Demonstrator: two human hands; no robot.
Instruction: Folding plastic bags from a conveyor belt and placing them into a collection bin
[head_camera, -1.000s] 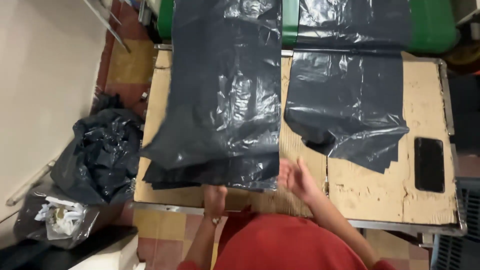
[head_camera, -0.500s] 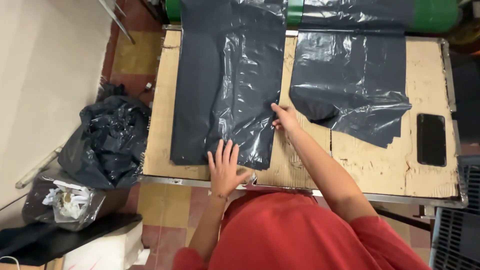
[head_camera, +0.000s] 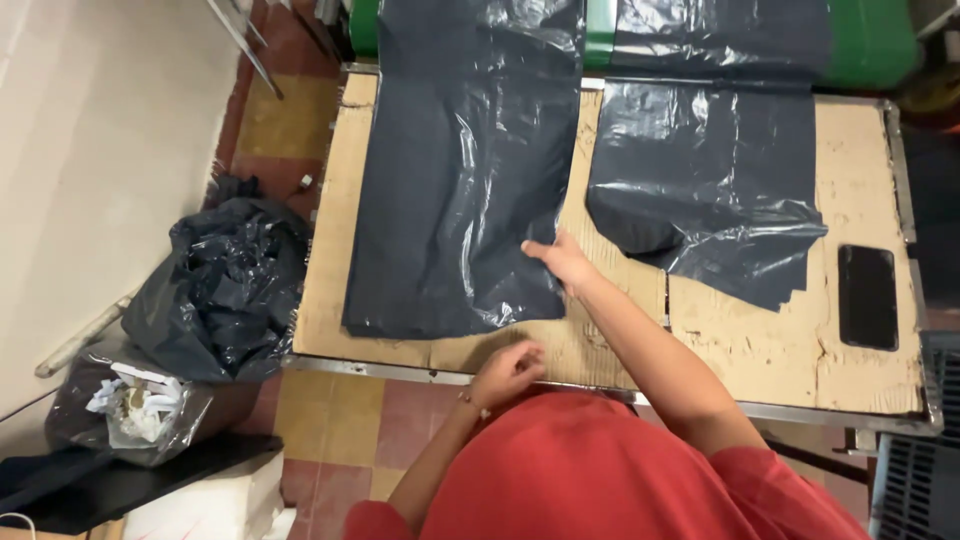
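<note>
**Dark plastic sheets spread on a cardboard-topped desk**

Head view: cardboard covers the desk (head_camera: 780, 350), which has a metal rim and stands on a floor of red and yellow tiles beside a pale wall. A large dark grey plastic sheet (head_camera: 460, 190) lies flat over the left half of the desk, running from the far edge almost to the near edge. The right hand (head_camera: 562, 262) rests on this sheet's right edge, about midway along it, fingers (head_camera: 540, 248) held together and laid flat on the plastic. The left hand (head_camera: 510, 372) sits at the near edge of the desk, just below the sheet's near right corner, with its fingers curled inward into a loose fist; whether they pinch anything I cannot tell.

A second dark plastic sheet (head_camera: 710, 190), more crumpled and with a ragged near edge, lies on the right half, apart from the first. A black flat phone (head_camera: 867, 296) lies near the right edge of the desk. Beyond the far edge runs a green bar (head_camera: 870, 40). On the floor left of the desk sit a bunched black bag (head_camera: 225, 285) and a clear bag of white scraps (head_camera: 135, 410).
</note>
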